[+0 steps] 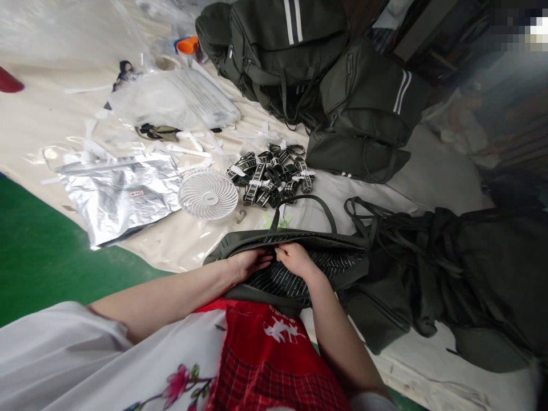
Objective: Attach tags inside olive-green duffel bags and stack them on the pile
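Note:
A dark green bag (355, 273) lies open in front of me, its striped, printed lining showing and a handle loop standing up at the far side. My left hand (253, 262) reaches into the opening with its fingers stretched along the inside. Just to its right, my right hand (293, 258) is closed in a pinch at the inner far edge of the bag; what it holds there is too small to make out. Beyond the bag lies a heap of black straps with white lettering (274, 174).
A white round fan (208, 194) and a silver foil bag (124, 197) lie to the left. Clear plastic packs (184, 97) are behind them. Dark green bags (295, 51) are piled at the back, and more dark bags (483, 268) lie at the right.

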`<state>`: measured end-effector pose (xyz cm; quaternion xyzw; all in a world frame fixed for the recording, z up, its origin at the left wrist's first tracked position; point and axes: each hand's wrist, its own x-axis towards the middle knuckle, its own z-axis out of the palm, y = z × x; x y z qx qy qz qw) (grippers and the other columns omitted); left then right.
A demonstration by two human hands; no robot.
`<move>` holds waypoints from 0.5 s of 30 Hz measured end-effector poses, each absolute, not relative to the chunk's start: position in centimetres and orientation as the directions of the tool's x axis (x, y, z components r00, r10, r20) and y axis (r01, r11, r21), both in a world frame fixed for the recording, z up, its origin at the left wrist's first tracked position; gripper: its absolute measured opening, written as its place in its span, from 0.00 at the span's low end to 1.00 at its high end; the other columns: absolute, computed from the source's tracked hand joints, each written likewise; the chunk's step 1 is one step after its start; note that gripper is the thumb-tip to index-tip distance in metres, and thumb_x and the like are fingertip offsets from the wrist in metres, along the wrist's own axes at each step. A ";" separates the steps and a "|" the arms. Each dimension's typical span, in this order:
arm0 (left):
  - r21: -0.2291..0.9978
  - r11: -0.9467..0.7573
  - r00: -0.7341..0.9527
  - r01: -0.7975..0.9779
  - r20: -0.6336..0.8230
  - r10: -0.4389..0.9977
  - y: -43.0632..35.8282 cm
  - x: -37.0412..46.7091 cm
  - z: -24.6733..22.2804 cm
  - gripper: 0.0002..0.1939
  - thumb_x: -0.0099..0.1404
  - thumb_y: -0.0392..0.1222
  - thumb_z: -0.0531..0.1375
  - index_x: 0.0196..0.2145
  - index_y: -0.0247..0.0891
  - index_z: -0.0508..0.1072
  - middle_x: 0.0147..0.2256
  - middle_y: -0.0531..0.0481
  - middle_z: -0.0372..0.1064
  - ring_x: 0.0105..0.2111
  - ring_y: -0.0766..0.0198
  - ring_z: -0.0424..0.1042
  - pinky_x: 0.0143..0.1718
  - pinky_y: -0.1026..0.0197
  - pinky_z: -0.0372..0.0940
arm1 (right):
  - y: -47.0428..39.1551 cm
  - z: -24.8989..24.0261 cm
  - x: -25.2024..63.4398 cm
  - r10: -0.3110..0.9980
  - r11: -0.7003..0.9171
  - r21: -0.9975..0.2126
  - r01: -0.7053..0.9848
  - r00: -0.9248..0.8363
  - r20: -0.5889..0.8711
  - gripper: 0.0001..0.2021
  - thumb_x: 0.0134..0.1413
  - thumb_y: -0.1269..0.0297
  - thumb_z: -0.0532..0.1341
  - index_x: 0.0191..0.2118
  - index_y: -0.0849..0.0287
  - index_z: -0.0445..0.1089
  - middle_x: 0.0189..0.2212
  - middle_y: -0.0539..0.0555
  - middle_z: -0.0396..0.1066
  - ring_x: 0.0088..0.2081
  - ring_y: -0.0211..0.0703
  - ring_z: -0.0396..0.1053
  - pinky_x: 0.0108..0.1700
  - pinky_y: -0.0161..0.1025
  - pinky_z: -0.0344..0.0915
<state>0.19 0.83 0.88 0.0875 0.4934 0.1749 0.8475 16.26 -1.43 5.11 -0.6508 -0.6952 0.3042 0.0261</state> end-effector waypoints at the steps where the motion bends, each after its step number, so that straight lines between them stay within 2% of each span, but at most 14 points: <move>1: 0.325 0.923 0.441 -0.204 -0.811 0.383 0.8 0.2 0.9 0.11 0.66 0.26 0.51 0.39 0.34 0.71 0.38 0.48 0.73 0.35 0.68 0.73 0.39 0.68 0.71 | -1.6 5.3 16.2 0.924 -0.032 -0.440 0.897 -0.142 -0.355 0.16 0.63 0.64 0.53 0.29 0.57 0.75 0.28 0.53 0.77 0.31 0.41 0.71 0.36 0.34 0.61; 5: 0.335 0.923 0.412 -0.190 -0.826 0.385 0.8 0.0 0.7 0.11 0.66 0.27 0.50 0.41 0.33 0.70 0.41 0.46 0.73 0.35 0.69 0.73 0.42 0.67 0.71 | -2.6 6.2 16.0 0.952 -0.040 -0.358 0.933 -0.073 -0.297 0.16 0.64 0.62 0.51 0.36 0.59 0.76 0.37 0.60 0.77 0.39 0.47 0.72 0.44 0.39 0.61; 7: 0.343 0.919 0.410 -0.196 -0.822 0.395 0.8 -0.1 0.7 0.12 0.67 0.28 0.49 0.42 0.33 0.70 0.45 0.44 0.72 0.36 0.68 0.73 0.43 0.66 0.71 | -3.0 6.1 15.9 0.966 -0.022 -0.383 0.923 -0.080 -0.247 0.15 0.64 0.64 0.51 0.38 0.59 0.76 0.43 0.61 0.76 0.45 0.48 0.70 0.50 0.40 0.60; 9: 0.363 0.908 0.415 -0.209 -0.808 0.418 0.8 0.0 0.8 0.13 0.68 0.30 0.47 0.43 0.33 0.70 0.48 0.43 0.71 0.39 0.68 0.73 0.45 0.65 0.71 | -3.0 5.6 15.9 0.968 0.006 -0.456 0.890 -0.120 -0.222 0.14 0.64 0.66 0.52 0.35 0.58 0.76 0.45 0.59 0.75 0.47 0.46 0.69 0.53 0.39 0.59; 12: 0.410 0.884 0.411 -0.224 -0.783 0.467 0.8 0.2 1.0 0.13 0.68 0.31 0.48 0.43 0.35 0.70 0.49 0.44 0.70 0.43 0.67 0.73 0.46 0.66 0.70 | -2.7 4.5 16.1 0.957 0.008 -0.532 0.847 -0.160 -0.241 0.16 0.63 0.67 0.54 0.27 0.57 0.74 0.40 0.54 0.76 0.43 0.42 0.71 0.50 0.35 0.62; 15: 0.452 0.864 0.397 -0.224 -0.767 0.504 0.6 0.4 0.9 0.10 0.66 0.31 0.52 0.42 0.38 0.70 0.49 0.47 0.71 0.45 0.65 0.72 0.45 0.66 0.70 | -2.4 4.0 16.3 0.957 -0.018 -0.557 0.830 -0.146 -0.249 0.16 0.64 0.67 0.53 0.28 0.56 0.74 0.31 0.52 0.77 0.37 0.41 0.73 0.46 0.34 0.63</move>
